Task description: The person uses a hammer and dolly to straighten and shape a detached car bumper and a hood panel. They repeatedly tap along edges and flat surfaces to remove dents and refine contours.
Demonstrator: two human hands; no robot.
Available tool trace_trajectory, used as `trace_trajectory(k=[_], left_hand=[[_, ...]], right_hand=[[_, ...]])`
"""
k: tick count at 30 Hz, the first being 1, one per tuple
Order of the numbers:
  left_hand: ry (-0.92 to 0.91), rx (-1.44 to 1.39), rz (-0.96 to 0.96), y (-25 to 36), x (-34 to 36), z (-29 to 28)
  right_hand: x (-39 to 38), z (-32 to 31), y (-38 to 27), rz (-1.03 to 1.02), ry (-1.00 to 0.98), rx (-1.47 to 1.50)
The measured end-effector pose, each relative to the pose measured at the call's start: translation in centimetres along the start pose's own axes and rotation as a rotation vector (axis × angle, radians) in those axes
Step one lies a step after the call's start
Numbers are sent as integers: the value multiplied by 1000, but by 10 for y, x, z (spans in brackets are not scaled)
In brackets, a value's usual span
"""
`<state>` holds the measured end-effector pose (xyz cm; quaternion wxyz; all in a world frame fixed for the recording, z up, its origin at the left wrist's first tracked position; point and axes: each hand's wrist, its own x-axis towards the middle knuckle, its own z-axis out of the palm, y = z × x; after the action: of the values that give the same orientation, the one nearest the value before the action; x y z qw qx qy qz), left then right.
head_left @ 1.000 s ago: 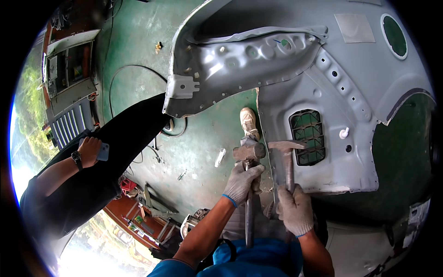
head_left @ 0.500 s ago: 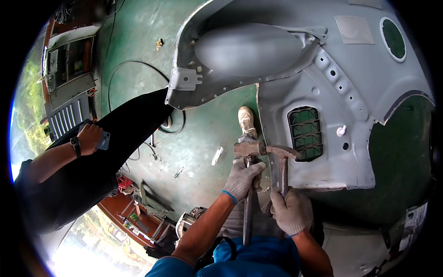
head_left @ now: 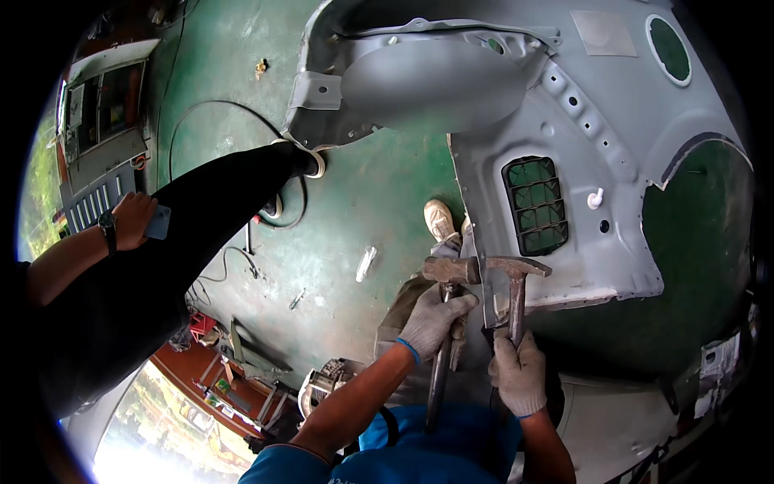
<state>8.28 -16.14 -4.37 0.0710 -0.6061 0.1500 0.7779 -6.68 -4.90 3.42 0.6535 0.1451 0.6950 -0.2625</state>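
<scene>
My left hand [head_left: 431,324], in a grey work glove, is closed near the head of a club hammer [head_left: 450,270] whose long metal handle runs down toward my waist. My right hand [head_left: 518,373], gloved as well, grips the handle of a smaller hammer [head_left: 517,294] with a pointed head. A large grey sheet-metal vehicle panel [head_left: 597,254] stands in front of me. Its left edge comes down between the two hammer heads, which sit close on either side of it. I cannot tell whether both touch the metal. A black grid vent [head_left: 536,206] fills an opening in the panel.
Another person's arm [head_left: 72,250] on the left holds a phone [head_left: 158,223]; their black-clad leg [head_left: 234,185] reaches toward the panel. A black hose [head_left: 197,105] curls on the green floor [head_left: 347,210]. A pale plastic bottle-like piece [head_left: 366,264] lies there too.
Both hands and hammers have shifted slightly right in the picture, still along the panel's edge. The view has moved a little, and more of the other person's shoes shows.
</scene>
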Motion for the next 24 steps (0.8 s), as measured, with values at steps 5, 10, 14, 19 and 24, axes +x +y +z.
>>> trace_trajectory(k=[5, 10, 14, 19, 24], left_hand=[[22, -15, 17, -2, 3, 2], [41, 36, 18, 0, 2, 5], [67, -11, -12, -1, 1, 7], [54, -51, -19, -2, 2, 11], [110, -62, -8, -5, 3, 5]], right_hand=[[0, 7, -5, -3, -4, -55], [3, -5, -4, -4, -66, -59], [-8, -26, -23, -195, 107, 81], [3, -21, 23, -362, 118, 133], [18, -23, 17, -340, -76, -397]])
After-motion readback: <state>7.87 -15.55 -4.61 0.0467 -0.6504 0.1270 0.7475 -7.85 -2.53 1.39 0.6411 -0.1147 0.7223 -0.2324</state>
